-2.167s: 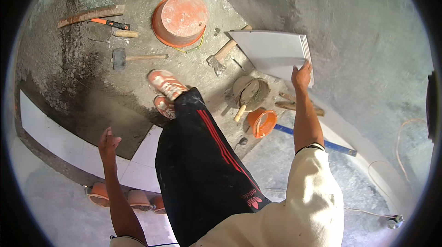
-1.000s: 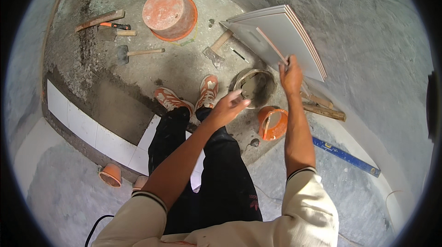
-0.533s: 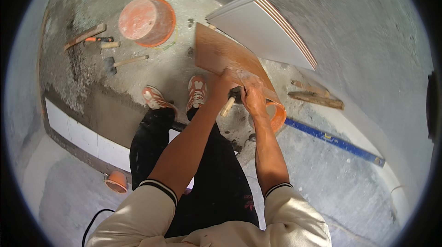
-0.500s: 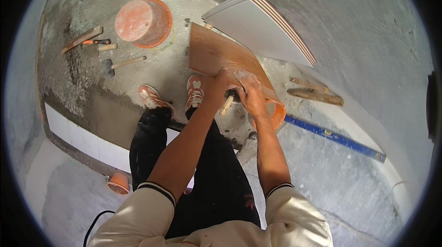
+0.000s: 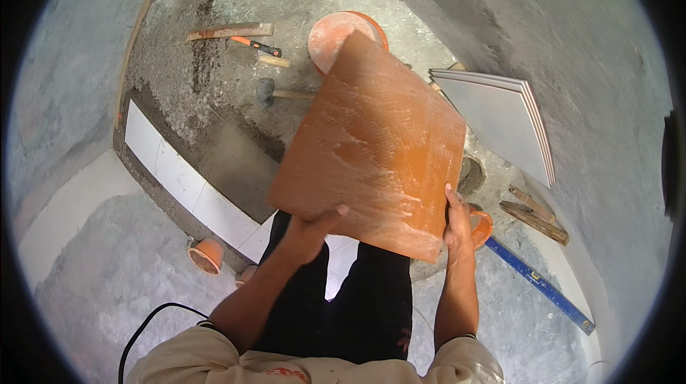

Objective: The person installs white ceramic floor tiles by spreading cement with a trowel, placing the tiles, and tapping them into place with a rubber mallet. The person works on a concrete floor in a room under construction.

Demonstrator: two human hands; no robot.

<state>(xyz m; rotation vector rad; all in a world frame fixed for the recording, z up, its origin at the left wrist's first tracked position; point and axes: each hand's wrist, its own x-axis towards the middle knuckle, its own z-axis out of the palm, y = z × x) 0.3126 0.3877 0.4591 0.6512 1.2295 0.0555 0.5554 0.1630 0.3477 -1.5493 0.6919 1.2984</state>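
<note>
A large square tile (image 5: 379,148) is held up before me, its orange-brown back facing up with wet, whitish smears on it. My left hand (image 5: 309,235) grips the near left edge, thumb on top and fingers hidden beneath. At the right edge, near the lower corner, my right hand (image 5: 458,223) is closed on the tile too. Behind its far corner, an upturned orange bucket (image 5: 336,42) is partly covered. A rubber mallet (image 5: 265,92) lies on the floor left of the tile, with part of its handle hidden.
Several white tiles (image 5: 500,123) lean against the right wall. White tiles (image 5: 179,176) line the floor at left beside grey mortar (image 5: 239,169). A blue spirit level (image 5: 539,284), wood pieces (image 5: 532,219), an orange bucket (image 5: 481,228) and a small orange pot (image 5: 207,255) stand or lie around.
The tile has been lifted from beside the stacked tiles and brought nearer, over my legs. My hands have spread to its near left and right edges. The view has shifted left.
</note>
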